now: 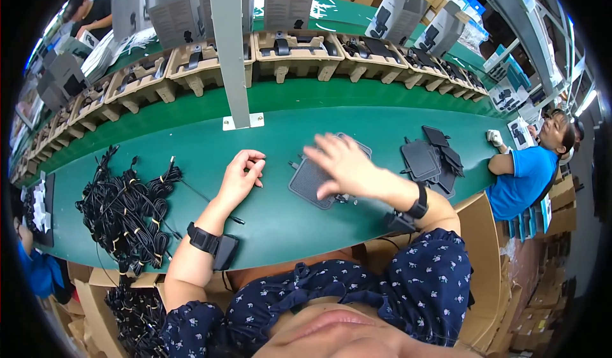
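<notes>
1. The flat dark pads [312, 185] lie on the green table [280, 230], under and beside the right hand [336, 167].
2. These pads could slide or scrape on the table. A hard sideways push from the right hand would cause it.
3. A messy heap of more dark pads [419, 160] sits near the right forearm. Some pads lean on others, so a bump from that arm could make them slip.
4. A loose black cord [196, 192] runs close to the left wrist. It could catch on the black wrist band [203, 238] if that arm swings. The big cord pile [121, 211] looks easy to tangle, too.
5. The right arm bends in from the right side. Its hand is palm down, with fingers spread wide and gripping nothing I can see. I cannot tell if it touches the pads.
6. The left arm reaches up from below. The left hand [244, 173] is over bare table, with its fingers loosely curled. I see nothing in it, but cannot tell if the fingertips meet the thumb.
</notes>
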